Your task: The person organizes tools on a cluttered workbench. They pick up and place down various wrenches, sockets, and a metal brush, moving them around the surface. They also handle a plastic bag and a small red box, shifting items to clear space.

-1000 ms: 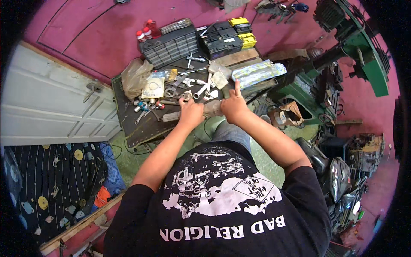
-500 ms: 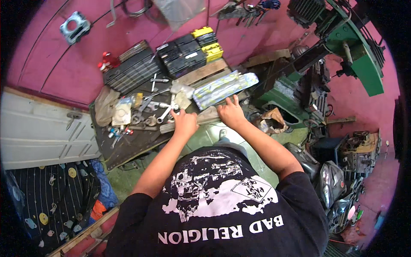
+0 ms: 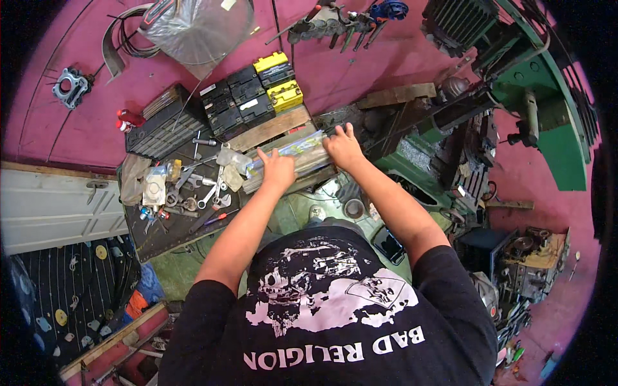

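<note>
A long grey bundle [image 3: 312,159], which looks like thin rods laid side by side, lies at the bench's near edge. My left hand [image 3: 277,171] is closed over its left part, thumb and forefinger raised toward a blue and yellow patterned packet [image 3: 308,145]. Gripping the right end of the bundle is my right hand [image 3: 344,147], with one or two fingers pointing up. The packet lies along the bundle's far side and is partly hidden by it. Left of my left hand are a clear plastic bag [image 3: 233,158] and several loose wrenches [image 3: 206,197].
Black and yellow batteries [image 3: 284,95] stand behind a wooden board [image 3: 270,132]. A ribbed dark case [image 3: 168,122] is at the back left. A green machine [image 3: 412,151] rises on the right. On the floor are a round container [image 3: 353,208] and a dark open case [image 3: 389,244].
The view has shifted to the right. The patterned packet, earlier lying apart behind the bundle, now sits against it, mostly covered. Both hands stay on the bundle.
</note>
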### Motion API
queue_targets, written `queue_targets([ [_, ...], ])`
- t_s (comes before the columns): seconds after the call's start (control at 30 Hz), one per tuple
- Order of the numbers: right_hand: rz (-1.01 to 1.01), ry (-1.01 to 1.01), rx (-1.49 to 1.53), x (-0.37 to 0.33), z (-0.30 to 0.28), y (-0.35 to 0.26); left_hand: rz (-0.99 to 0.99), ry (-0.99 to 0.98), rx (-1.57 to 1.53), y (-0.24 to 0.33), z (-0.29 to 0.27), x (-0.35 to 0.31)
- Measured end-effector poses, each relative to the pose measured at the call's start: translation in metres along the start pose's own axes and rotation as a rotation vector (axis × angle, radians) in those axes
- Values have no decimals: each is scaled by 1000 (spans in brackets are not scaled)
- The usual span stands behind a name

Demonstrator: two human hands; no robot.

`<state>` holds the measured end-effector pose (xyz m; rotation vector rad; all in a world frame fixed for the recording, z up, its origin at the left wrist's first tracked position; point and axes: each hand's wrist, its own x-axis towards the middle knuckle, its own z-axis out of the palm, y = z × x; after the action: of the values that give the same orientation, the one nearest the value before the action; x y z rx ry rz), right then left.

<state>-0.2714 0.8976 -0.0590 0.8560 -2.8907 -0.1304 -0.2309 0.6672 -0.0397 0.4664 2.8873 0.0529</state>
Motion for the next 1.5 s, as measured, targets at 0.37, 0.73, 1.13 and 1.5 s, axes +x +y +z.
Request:
queue_targets([
  [0.37,-48,-214,1,27,20,6,-79,31,63,-9,19,19],
  [0.73,-51,-337,57,36,-8,20,-146,180,-50,-14,13,-13],
  [1.13,139,-106,296,-3,-15,-6,-504,385,-191,-10,21,-55],
  [1.5,525,-71,591,-5,5,-27,-799,153,-715,-39,64,-45],
])
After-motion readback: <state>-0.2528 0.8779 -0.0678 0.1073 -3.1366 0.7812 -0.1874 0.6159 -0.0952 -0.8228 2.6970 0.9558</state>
